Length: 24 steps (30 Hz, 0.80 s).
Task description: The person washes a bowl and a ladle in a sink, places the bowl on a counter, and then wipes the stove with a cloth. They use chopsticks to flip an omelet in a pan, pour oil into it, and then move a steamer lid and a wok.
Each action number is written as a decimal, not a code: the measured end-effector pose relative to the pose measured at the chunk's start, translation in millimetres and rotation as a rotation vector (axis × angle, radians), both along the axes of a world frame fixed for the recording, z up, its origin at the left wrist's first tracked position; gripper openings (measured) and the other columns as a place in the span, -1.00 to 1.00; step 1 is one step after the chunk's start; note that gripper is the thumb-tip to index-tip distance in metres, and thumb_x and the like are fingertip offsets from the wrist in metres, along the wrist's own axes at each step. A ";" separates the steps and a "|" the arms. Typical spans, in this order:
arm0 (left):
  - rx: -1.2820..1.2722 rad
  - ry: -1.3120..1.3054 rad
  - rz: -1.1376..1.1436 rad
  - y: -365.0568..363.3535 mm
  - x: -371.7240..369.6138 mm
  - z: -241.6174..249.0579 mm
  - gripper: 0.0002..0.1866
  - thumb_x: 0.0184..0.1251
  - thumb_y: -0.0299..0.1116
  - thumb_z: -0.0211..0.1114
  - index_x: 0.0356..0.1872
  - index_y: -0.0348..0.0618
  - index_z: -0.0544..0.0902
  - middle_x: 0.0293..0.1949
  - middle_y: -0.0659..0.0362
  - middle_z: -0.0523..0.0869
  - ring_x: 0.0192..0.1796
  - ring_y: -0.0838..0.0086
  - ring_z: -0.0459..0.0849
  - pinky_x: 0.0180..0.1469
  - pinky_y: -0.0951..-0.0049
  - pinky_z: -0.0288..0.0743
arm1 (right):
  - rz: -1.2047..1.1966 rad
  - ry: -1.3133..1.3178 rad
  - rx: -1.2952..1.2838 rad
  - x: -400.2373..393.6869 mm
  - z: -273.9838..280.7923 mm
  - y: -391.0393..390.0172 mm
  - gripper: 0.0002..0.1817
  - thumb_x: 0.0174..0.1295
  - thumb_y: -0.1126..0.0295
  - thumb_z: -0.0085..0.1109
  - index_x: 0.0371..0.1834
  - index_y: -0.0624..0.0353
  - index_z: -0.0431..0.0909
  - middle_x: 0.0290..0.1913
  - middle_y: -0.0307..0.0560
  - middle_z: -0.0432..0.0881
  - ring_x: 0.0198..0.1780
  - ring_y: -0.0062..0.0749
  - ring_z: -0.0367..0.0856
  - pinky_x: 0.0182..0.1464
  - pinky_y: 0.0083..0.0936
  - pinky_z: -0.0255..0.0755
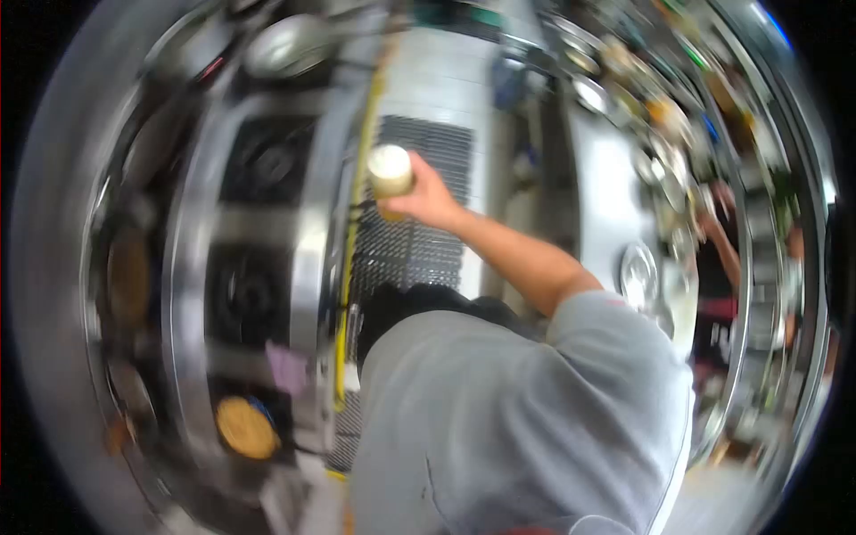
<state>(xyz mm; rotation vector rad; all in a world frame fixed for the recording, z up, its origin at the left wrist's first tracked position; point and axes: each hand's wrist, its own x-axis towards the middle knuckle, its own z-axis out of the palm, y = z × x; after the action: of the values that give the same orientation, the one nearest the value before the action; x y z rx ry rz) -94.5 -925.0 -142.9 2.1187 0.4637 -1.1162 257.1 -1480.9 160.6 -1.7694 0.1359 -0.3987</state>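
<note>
My right hand [426,198] is wrapped around a container with a white top and a yellowish lower part [390,178]. It holds this container out in front of me, above the dark floor mat [428,143] in the aisle. Blur hides whether the container is a jar or a bottle and what is in it. My left hand does not show in the picture.
Along the left runs a steel stove with black burners [250,290], a metal pan [290,45], a pan with golden food [247,428] and a pinkish cloth [287,367]. A steel counter [606,192] with plates [638,272] lies right. Another person's arm [724,250] shows beyond.
</note>
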 end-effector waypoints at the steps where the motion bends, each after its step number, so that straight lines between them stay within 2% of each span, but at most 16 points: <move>1: 0.006 0.047 0.009 0.1 41.9 10.2 -0.62 0.48 -0.04 0.38 -0.10 -0.21 0.78 -0.36 0.17 0.77 -0.43 0.34 0.63 -0.36 0.24 0.56 | -0.118 0.019 0.007 -3.1 7.5 -42.5 -0.13 -0.06 0.28 0.66 0.38 0.22 0.48 0.18 0.02 0.69 0.24 -0.27 0.66 0.35 -0.30 0.52; 3: 0.023 0.098 0.087 -16.9 124.2 28.5 -0.63 0.48 -0.05 0.38 -0.10 -0.21 0.78 -0.36 0.17 0.77 -0.43 0.33 0.63 -0.36 0.23 0.56 | -0.462 0.002 -0.160 -10.5 39.7 -120.7 -0.19 -0.07 0.27 0.67 0.30 0.21 0.51 0.11 0.03 0.72 0.17 -0.21 0.71 0.28 -0.28 0.57; 5: 0.047 0.088 0.134 -40.1 196.8 43.8 -0.63 0.48 -0.06 0.38 -0.10 -0.21 0.78 -0.36 0.16 0.77 -0.42 0.33 0.64 -0.36 0.23 0.56 | -0.679 -0.103 -0.208 -9.7 38.1 -216.2 -0.15 -0.09 0.25 0.69 0.33 0.22 0.50 0.14 0.08 0.72 0.19 -0.17 0.71 0.28 -0.27 0.58; 7: 0.057 0.061 0.133 -75.3 261.4 53.5 -0.64 0.48 -0.07 0.38 -0.10 -0.20 0.78 -0.37 0.16 0.77 -0.42 0.32 0.65 -0.36 0.22 0.56 | -0.905 -0.097 -0.336 -20.7 52.2 -310.5 -0.06 -0.08 0.24 0.70 0.40 0.28 0.42 0.18 0.13 0.70 0.22 -0.12 0.70 0.30 -0.25 0.56; 9: 0.045 0.036 0.100 -124.9 319.6 56.9 -0.65 0.48 -0.08 0.38 -0.09 -0.20 0.78 -0.37 0.16 0.77 -0.42 0.32 0.65 -0.36 0.22 0.56 | -1.121 -0.161 -0.341 -30.6 64.1 -401.4 0.00 -0.07 0.24 0.71 0.45 0.33 0.33 0.20 0.17 0.68 0.21 -0.07 0.70 0.31 -0.23 0.56; 11: 0.046 0.021 0.103 -182.8 364.4 60.2 -0.66 0.48 -0.09 0.38 -0.09 -0.20 0.79 -0.37 0.16 0.77 -0.42 0.31 0.66 -0.36 0.21 0.56 | -1.251 -0.227 -0.463 -41.8 59.1 -522.3 0.00 -0.07 0.23 0.72 0.41 0.36 0.31 0.21 0.21 0.66 0.20 -0.04 0.69 0.32 -0.21 0.54; 12: 0.046 0.022 0.092 -217.0 382.8 59.3 -0.66 0.48 -0.09 0.38 -0.09 -0.19 0.79 -0.38 0.15 0.77 -0.42 0.31 0.66 -0.36 0.21 0.56 | -1.291 -0.238 -0.402 -43.9 76.0 -559.8 -0.01 -0.08 0.23 0.72 0.39 0.35 0.31 0.22 0.21 0.65 0.21 -0.05 0.68 0.33 -0.21 0.53; 13: 0.044 0.028 0.076 -250.3 398.8 58.0 -0.67 0.48 -0.10 0.38 -0.09 -0.19 0.79 -0.38 0.15 0.77 -0.41 0.31 0.66 -0.36 0.21 0.56 | -1.330 -0.245 -0.338 -46.0 95.8 -589.3 -0.02 -0.09 0.23 0.72 0.37 0.35 0.32 0.23 0.22 0.64 0.22 -0.05 0.67 0.34 -0.21 0.52; 15: 0.056 0.048 0.046 -316.6 421.8 58.8 -0.68 0.48 -0.11 0.38 -0.09 -0.19 0.79 -0.38 0.15 0.77 -0.41 0.30 0.67 -0.36 0.20 0.56 | -1.584 -0.160 -0.408 -44.3 107.2 -673.6 -0.02 -0.12 0.26 0.72 0.35 0.33 0.31 0.22 0.21 0.64 0.22 -0.05 0.67 0.35 -0.21 0.50; 16: 0.061 0.063 0.019 -343.1 430.2 63.4 -0.68 0.48 -0.11 0.38 -0.09 -0.19 0.79 -0.38 0.15 0.77 -0.41 0.30 0.67 -0.36 0.20 0.57 | -1.603 -0.303 -0.334 -47.2 92.9 -730.5 0.00 -0.13 0.23 0.73 0.38 0.30 0.31 0.23 0.17 0.61 0.22 -0.05 0.66 0.33 -0.23 0.50; 17: 0.069 0.078 -0.002 -366.2 434.7 67.5 -0.69 0.48 -0.12 0.38 -0.09 -0.19 0.79 -0.39 0.15 0.77 -0.41 0.29 0.68 -0.36 0.20 0.57 | -1.614 -0.289 -0.331 -48.9 96.1 -754.8 0.00 -0.13 0.23 0.73 0.38 0.30 0.31 0.23 0.17 0.61 0.22 -0.05 0.66 0.33 -0.23 0.50; 20: 0.083 0.106 -0.033 -419.2 448.2 73.0 -0.70 0.48 -0.13 0.38 -0.09 -0.18 0.79 -0.39 0.14 0.77 -0.41 0.29 0.69 -0.36 0.19 0.57 | -1.763 -0.019 -0.332 -46.8 93.6 -835.2 0.08 -0.16 0.17 0.72 0.42 0.32 0.26 0.29 0.31 0.60 0.30 0.07 0.64 0.40 -0.21 0.47; 21: 0.073 0.122 -0.040 -436.4 443.6 73.5 -0.70 0.47 -0.14 0.38 -0.09 -0.18 0.79 -0.39 0.14 0.76 -0.40 0.28 0.69 -0.36 0.19 0.57 | -1.758 -0.014 -0.332 -44.7 86.8 -856.3 0.08 -0.16 0.17 0.72 0.42 0.32 0.26 0.29 0.31 0.60 0.30 0.07 0.64 0.40 -0.21 0.47; 23: 0.091 0.132 -0.010 -452.3 440.2 87.4 -0.71 0.47 -0.14 0.38 -0.09 -0.18 0.79 -0.40 0.14 0.76 -0.40 0.28 0.69 -0.36 0.18 0.57 | -1.807 0.262 -0.359 -39.4 70.8 -889.5 0.10 -0.16 0.12 0.71 0.43 0.37 0.25 0.29 0.36 0.60 0.32 0.13 0.63 0.41 -0.19 0.46; 24: 0.106 0.133 0.008 -455.3 435.0 94.1 -0.71 0.47 -0.15 0.38 -0.09 -0.17 0.79 -0.40 0.14 0.76 -0.40 0.28 0.70 -0.36 0.18 0.57 | -1.770 0.252 -0.452 -36.2 59.9 -899.1 0.11 -0.16 0.09 0.69 0.42 0.43 0.28 0.29 0.37 0.61 0.33 0.18 0.62 0.41 -0.17 0.46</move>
<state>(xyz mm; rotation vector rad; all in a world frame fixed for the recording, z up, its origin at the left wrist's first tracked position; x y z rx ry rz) 340.4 -1380.2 -48.8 2.1391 0.6054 -1.2582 220.9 -2380.1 220.5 -1.6656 1.9586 -1.5002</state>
